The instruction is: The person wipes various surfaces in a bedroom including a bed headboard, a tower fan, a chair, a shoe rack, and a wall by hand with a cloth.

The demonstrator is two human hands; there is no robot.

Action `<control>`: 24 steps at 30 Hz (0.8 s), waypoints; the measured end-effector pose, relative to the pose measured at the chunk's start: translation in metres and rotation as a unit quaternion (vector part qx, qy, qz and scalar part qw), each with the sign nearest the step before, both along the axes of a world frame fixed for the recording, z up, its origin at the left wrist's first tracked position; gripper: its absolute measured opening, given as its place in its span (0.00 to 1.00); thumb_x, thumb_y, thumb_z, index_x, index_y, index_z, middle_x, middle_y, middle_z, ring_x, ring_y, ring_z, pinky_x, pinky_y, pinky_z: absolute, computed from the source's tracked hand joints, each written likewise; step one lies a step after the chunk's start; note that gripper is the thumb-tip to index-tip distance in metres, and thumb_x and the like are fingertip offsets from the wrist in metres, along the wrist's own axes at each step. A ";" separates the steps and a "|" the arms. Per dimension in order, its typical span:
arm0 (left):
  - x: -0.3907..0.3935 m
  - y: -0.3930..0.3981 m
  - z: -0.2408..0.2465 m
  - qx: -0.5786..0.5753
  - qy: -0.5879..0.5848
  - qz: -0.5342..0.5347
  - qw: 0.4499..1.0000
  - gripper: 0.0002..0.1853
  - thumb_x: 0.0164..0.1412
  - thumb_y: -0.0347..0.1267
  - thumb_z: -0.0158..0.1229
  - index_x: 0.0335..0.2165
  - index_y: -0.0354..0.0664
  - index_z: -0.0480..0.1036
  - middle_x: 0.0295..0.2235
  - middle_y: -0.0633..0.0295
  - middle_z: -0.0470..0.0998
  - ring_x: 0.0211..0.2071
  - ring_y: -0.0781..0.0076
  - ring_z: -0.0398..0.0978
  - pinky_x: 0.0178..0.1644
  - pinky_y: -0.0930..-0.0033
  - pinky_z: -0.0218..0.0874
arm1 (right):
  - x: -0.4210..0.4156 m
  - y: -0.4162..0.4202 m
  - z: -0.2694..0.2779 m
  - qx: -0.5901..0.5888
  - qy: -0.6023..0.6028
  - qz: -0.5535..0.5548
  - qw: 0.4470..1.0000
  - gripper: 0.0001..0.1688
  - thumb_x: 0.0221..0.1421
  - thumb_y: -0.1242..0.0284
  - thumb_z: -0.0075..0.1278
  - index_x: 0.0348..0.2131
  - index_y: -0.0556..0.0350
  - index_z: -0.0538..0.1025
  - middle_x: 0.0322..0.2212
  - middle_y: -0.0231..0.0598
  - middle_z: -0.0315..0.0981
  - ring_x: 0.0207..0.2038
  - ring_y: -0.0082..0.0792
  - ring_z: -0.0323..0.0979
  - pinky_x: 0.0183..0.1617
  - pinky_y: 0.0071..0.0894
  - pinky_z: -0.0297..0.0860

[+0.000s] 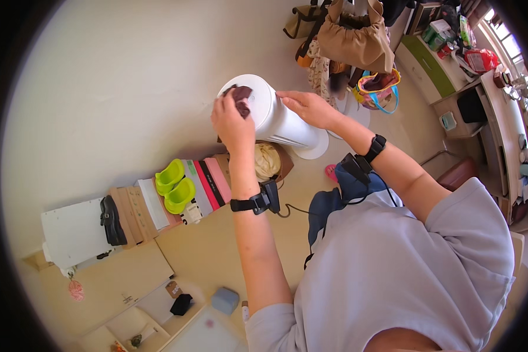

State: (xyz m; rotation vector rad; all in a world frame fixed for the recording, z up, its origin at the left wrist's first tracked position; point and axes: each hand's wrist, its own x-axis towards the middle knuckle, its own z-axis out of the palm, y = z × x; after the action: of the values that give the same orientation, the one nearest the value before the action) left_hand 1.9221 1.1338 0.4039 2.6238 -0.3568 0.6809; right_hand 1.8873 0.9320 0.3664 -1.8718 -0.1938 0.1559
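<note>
A white cylindrical tower appliance [286, 119] with a round base stands by the wall, slotted vents running down its side. On its flat round top [259, 94] lies a crumpled dark maroon cloth [243, 97]. My left hand [231, 119] grips this cloth and presses it against the left part of the top. My right hand [308, 105] reaches in from the other side, fingers extended and their tips at the rim of the top. It holds nothing that I can see. Each wrist wears a black strap with a small device.
Stacked boxes [145, 207] line the wall at left, with lime-green clogs [176, 187] and a black shoe [111, 220] on them. A basket [286, 163] sits beside the appliance. Bags [356, 42] hang at the upper right. A cluttered desk [497, 132] stands at far right.
</note>
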 end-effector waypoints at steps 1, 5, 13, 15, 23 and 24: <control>0.006 0.001 -0.001 -0.014 0.006 0.017 1.000 0.18 0.53 0.30 0.57 0.44 0.41 0.71 0.43 0.54 0.73 0.45 0.50 0.69 0.49 0.52 0.60 | -0.001 0.001 -0.005 0.017 0.007 -0.018 1.000 0.28 0.64 0.56 0.41 0.56 0.51 0.69 0.50 0.51 0.71 0.52 0.47 0.69 0.56 0.38 0.63; 0.010 -0.028 0.005 -0.022 0.022 -0.070 0.997 0.17 0.52 0.29 0.57 0.43 0.39 0.71 0.41 0.56 0.73 0.45 0.51 0.70 0.48 0.49 0.60 | -0.002 -0.005 -0.021 0.071 0.032 -0.057 0.995 0.31 0.64 0.53 0.41 0.58 0.53 0.66 0.50 0.49 0.71 0.53 0.41 0.69 0.57 0.33 0.61; -0.006 -0.088 0.012 -0.128 0.063 -0.210 0.967 0.16 0.53 0.27 0.57 0.43 0.38 0.72 0.41 0.53 0.75 0.45 0.49 0.70 0.50 0.55 0.61 | -0.013 -0.003 0.004 0.341 0.141 -0.050 0.928 0.41 0.64 0.42 0.27 0.58 0.55 0.64 0.56 0.37 0.63 0.59 0.31 0.58 0.59 0.40 0.58; -0.007 -0.088 0.011 -0.095 0.066 -0.257 0.960 0.23 0.51 0.25 0.58 0.48 0.37 0.68 0.44 0.50 0.73 0.47 0.48 0.68 0.51 0.53 0.59 | -0.019 0.002 0.018 0.450 0.118 -0.087 0.881 0.40 0.65 0.42 0.28 0.57 0.56 0.64 0.54 0.37 0.64 0.58 0.31 0.59 0.59 0.40 0.59; -0.007 -0.066 0.024 -0.054 0.030 -0.339 0.939 0.54 0.42 0.43 0.72 0.61 0.37 0.52 0.54 0.45 0.65 0.55 0.45 0.62 0.58 0.51 0.53 | -0.013 -0.001 0.023 0.550 0.057 -0.332 0.764 0.16 0.62 0.70 0.45 0.48 0.56 0.70 0.42 0.34 0.74 0.42 0.28 0.73 0.44 0.29 0.71; 0.002 -0.059 0.022 -0.027 0.064 -0.261 0.963 0.52 0.45 0.50 0.68 0.61 0.37 0.52 0.56 0.45 0.62 0.57 0.44 0.59 0.60 0.43 0.47 | -0.014 -0.009 0.027 0.510 0.035 -0.363 0.779 0.14 0.62 0.71 0.45 0.46 0.54 0.72 0.38 0.30 0.74 0.41 0.24 0.73 0.43 0.26 0.70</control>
State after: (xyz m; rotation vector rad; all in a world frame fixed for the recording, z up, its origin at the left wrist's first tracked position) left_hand 1.9246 1.0743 0.4262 2.3498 -0.9300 0.3343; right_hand 1.8735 0.9230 0.3934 -0.7342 0.4417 -0.3636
